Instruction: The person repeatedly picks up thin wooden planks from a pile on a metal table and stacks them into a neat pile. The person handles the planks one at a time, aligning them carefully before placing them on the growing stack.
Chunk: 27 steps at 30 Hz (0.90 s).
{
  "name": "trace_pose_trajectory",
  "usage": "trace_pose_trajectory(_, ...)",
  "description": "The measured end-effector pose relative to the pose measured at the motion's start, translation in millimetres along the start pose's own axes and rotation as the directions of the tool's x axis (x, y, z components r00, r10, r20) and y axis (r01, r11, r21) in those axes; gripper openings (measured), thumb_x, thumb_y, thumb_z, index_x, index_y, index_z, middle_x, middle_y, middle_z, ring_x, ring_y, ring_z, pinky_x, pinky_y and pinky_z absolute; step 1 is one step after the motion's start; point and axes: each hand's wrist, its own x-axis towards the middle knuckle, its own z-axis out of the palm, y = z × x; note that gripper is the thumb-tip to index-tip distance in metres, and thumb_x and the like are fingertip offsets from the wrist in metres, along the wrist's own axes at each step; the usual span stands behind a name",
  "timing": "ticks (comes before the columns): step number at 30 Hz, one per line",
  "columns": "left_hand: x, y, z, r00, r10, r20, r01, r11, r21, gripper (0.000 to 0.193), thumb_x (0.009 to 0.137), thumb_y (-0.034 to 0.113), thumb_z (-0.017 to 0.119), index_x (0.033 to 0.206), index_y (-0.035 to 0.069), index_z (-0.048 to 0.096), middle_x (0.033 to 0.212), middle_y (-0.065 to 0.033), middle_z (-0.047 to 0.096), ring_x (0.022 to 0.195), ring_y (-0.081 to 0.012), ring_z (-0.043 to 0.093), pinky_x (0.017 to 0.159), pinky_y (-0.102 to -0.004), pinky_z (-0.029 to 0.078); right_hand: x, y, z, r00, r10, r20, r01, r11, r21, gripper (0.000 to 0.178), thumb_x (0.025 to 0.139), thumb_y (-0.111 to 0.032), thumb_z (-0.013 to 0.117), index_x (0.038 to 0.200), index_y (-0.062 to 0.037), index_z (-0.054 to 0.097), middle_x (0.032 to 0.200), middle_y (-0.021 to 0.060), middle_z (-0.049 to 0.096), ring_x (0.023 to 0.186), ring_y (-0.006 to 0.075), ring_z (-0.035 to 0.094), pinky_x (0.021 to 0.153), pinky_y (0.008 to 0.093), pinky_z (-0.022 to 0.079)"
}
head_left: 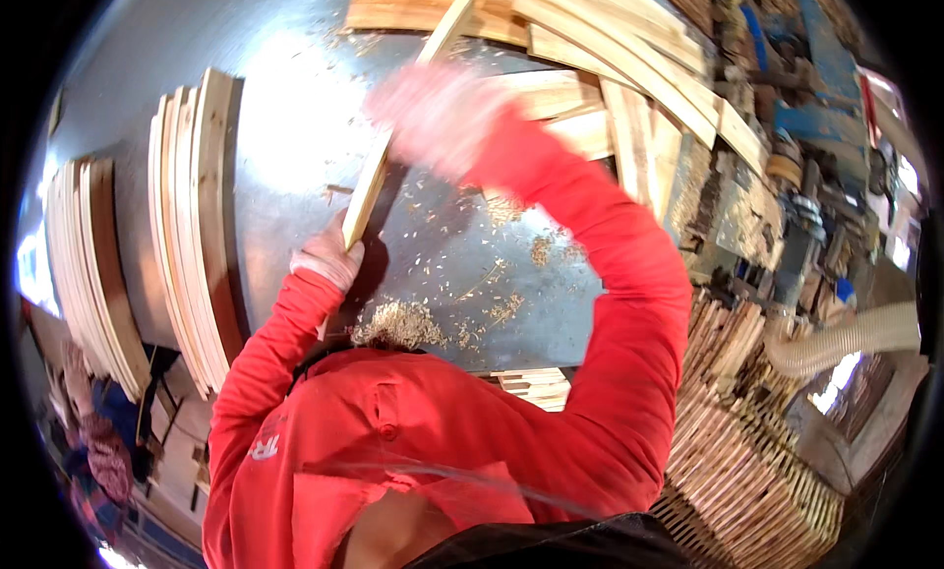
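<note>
A long, narrow wooden strip [368, 189] slants over the grey metal table [433, 249], its far end by the loose boards at the back. My left hand [328, 253], in a pale thin glove, is closed around the near end of the strip. Farther up, my right hand [430, 119], also gloved, passes across the strip's middle. Motion smears its fingers, so I cannot see whether it grips the wood. Wood shavings lie scattered beneath, with a small heap [399, 325] close to my body.
Two stacks of boards [187, 225] stand to the left. Loose boards [615, 38] cross each other at the back right. Machinery [801, 205], a ribbed hose [846, 338] and piled slats [747, 471] fill the right side. Another person's arm [103, 451] shows at the lower left.
</note>
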Motion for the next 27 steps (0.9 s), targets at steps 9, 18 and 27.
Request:
trace_pose_trajectory(9,2.2,-98.2,33.4,0.995,0.094,0.019,-0.027,0.463,-0.886,0.051,0.082,0.016,0.077,0.129,0.002,0.062,0.109,-0.0044,0.072,0.096,-0.0132,0.066,0.086,-0.0293,0.053,-126.0,235.7,56.4,0.515,0.847,0.13,-0.821,0.531,-0.21,0.129,0.068,-0.042,0.086,0.161,-0.0161,0.002,0.151,0.0263,0.042,0.141,0.0388,0.041,0.116,0.0429,0.034)
trace_pose_trajectory(18,-3.9,-86.9,53.3,0.978,-0.131,-0.16,-0.007,0.753,-0.658,0.045,0.088,0.018,0.075,0.126,0.0,0.061,0.107,-0.008,0.072,0.092,-0.0152,0.066,0.083,-0.0305,0.054,-104.9,199.8,111.9,0.754,0.646,0.119,-0.512,0.464,0.723,0.066,0.087,-0.045,0.071,0.139,-0.0066,0.056,0.127,0.0187,0.065,0.112,0.0303,0.064,0.097,0.0367,0.049)
trace_pose_trajectory(27,5.9,-87.5,76.1,0.922,-0.006,-0.388,-0.207,0.837,-0.506,0.072,0.08,0.036,0.081,0.136,0.002,0.052,0.113,-0.0111,0.068,0.1,-0.0214,0.063,0.09,-0.0324,0.051,14.5,-94.3,99.2,0.805,0.577,0.141,-0.537,0.606,0.587,0.071,0.089,-0.053,0.058,0.142,-0.0064,0.049,0.134,0.0283,0.055,0.127,0.0414,0.052,0.111,0.0476,0.04)
